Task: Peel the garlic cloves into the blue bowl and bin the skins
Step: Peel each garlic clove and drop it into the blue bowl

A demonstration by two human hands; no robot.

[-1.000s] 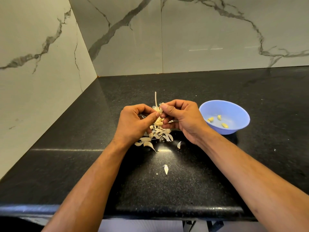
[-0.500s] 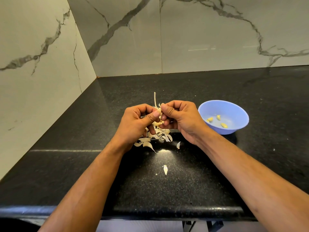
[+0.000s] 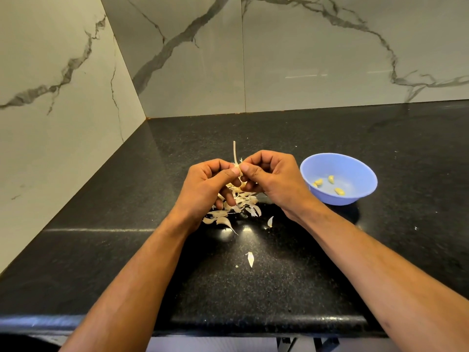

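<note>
Papery skin is coming off the garlic clove (image 3: 238,171), pinched between my left hand (image 3: 208,189) and right hand (image 3: 274,181) above the desk (image 3: 279,275). Next, I judge: drop it into the blue bowl (image 3: 355,163), just right.

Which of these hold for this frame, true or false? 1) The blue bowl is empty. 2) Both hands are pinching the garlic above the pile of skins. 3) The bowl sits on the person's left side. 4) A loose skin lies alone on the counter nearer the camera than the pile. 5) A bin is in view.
1) False. The blue bowl holds three peeled cloves.
2) True. The left hand and right hand both pinch the garlic, stalk pointing up, over the pile of skins.
3) False. It sits to the right of the right hand.
4) True. A single skin lies apart on the black counter.
5) False. No bin shows in this view.
</note>
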